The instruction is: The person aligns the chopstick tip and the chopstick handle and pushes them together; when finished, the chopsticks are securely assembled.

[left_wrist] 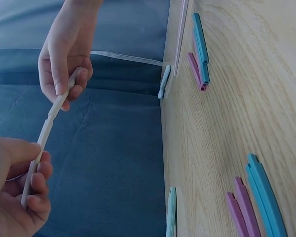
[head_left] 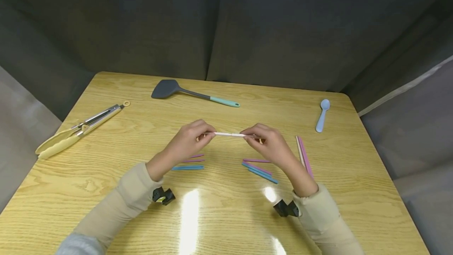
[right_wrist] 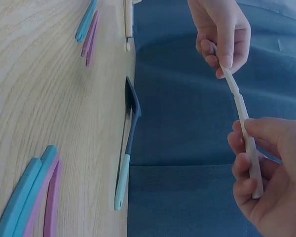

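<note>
Above the middle of the table, two slim white sticks meet end to end. My left hand [head_left: 184, 141] pinches the left white stick [left_wrist: 33, 170] between thumb and curled fingers. The right white stick [right_wrist: 250, 158] is gripped the same way by my right hand [head_left: 270, 145]. Their narrowed ends touch at a small step; whether they are locked together I cannot tell. Under my left hand lie pink sticks [left_wrist: 244, 202] and blue sticks [left_wrist: 264, 192]. More pink sticks [head_left: 256, 160] and blue sticks [head_left: 262, 173] lie below my right hand.
Beside my right forearm are a white stick [head_left: 300, 148] and a pink stick [head_left: 305, 156]. A light blue spoon [head_left: 322, 115] lies far right, a spatula [head_left: 191, 93] at the back, and yellow-tipped tongs [head_left: 83, 129] at left. Dark curtains [head_left: 212, 26] hang behind the table.
</note>
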The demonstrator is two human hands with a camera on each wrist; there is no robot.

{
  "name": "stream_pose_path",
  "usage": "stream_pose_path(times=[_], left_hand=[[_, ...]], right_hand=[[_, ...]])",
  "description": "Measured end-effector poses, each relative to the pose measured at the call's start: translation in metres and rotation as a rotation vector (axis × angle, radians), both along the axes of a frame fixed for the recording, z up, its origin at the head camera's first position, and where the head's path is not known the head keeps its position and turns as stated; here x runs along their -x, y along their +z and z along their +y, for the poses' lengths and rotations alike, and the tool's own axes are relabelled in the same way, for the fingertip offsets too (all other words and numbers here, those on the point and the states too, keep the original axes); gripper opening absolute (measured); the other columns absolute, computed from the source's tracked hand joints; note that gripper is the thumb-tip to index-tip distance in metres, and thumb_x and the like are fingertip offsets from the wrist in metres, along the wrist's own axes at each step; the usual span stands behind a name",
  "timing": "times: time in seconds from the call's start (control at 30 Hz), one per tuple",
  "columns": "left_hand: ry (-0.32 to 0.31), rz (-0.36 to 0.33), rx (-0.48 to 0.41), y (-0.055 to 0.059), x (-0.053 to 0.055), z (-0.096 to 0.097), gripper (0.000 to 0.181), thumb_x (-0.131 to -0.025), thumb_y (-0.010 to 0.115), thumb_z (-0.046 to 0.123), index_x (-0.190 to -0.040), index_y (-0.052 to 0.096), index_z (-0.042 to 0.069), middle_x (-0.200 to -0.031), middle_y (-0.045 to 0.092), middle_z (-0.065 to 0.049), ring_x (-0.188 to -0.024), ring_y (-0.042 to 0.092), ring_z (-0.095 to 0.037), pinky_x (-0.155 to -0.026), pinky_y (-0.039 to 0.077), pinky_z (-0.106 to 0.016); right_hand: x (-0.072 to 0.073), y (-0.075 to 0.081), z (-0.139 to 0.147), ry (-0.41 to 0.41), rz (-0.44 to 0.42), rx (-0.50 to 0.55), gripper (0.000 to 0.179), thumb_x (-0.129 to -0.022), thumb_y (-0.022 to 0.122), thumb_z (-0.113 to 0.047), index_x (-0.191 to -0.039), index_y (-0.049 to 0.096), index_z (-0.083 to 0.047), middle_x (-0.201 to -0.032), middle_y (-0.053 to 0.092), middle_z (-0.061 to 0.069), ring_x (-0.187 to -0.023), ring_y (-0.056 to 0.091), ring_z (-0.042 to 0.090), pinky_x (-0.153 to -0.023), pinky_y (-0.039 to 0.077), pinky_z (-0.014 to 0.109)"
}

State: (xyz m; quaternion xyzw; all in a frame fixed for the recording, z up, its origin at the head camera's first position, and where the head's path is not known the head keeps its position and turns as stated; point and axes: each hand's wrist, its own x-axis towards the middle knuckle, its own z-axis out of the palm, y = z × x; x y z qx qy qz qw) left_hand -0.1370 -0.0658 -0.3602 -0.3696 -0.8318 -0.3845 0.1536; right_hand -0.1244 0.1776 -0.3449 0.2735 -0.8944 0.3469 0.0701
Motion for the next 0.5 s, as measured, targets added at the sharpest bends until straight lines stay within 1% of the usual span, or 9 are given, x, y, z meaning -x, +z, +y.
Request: stream_pose_path(times=[0.1, 0.23, 0.37, 0.5], left_hand=[[-0.004, 0.032, -0.002, -0.0007, -0.0001, 0.0015, 0.005, -0.082, 0.063, 0.004, -0.086, 0.065, 0.002, -0.074, 0.056, -0.002, -0.059, 0.044, -0.007, -0.05, 0.038, -0.018], [-0.012, 0.055, -0.028, -0.0003, -0.0016, 0.0029, 0.004, -0.08, 0.065, 0.002, -0.084, 0.066, 0.001, -0.072, 0.056, -0.003, -0.058, 0.045, -0.007, -0.049, 0.039, -0.017], [-0.029, 0.054, -0.051, 0.0002, -0.0039, 0.0037, 0.004, -0.078, 0.066, 0.001, -0.082, 0.066, 0.001, -0.072, 0.057, -0.003, -0.057, 0.046, -0.007, -0.05, 0.04, -0.017], [-0.038, 0.036, -0.062, -0.0002, -0.0071, 0.0046, 0.004, -0.079, 0.065, 0.002, -0.082, 0.067, 0.0, -0.072, 0.058, -0.003, -0.056, 0.045, -0.006, -0.05, 0.04, -0.017]], right_hand=[[-0.0007, -0.0005, -0.0017, 0.014, 0.024, 0.012, 0.012, -0.085, 0.062, -0.009, -0.095, 0.069, -0.009, -0.078, 0.059, -0.003, -0.057, 0.04, 0.007, -0.049, 0.036, 0.022], [-0.0017, -0.0017, -0.0028, 0.043, 0.059, 0.049, 0.012, -0.083, 0.063, -0.006, -0.093, 0.07, -0.007, -0.076, 0.06, -0.003, -0.054, 0.039, 0.005, -0.046, 0.036, 0.021], [-0.0041, -0.0033, -0.0023, 0.062, 0.06, 0.099, 0.013, -0.082, 0.063, -0.002, -0.092, 0.07, -0.006, -0.075, 0.06, -0.003, -0.052, 0.038, 0.004, -0.044, 0.035, 0.02], [-0.0076, -0.0037, -0.0022, 0.07, 0.048, 0.131, 0.013, -0.082, 0.063, -0.001, -0.092, 0.07, -0.005, -0.075, 0.06, -0.002, -0.051, 0.037, 0.004, -0.043, 0.034, 0.02]])
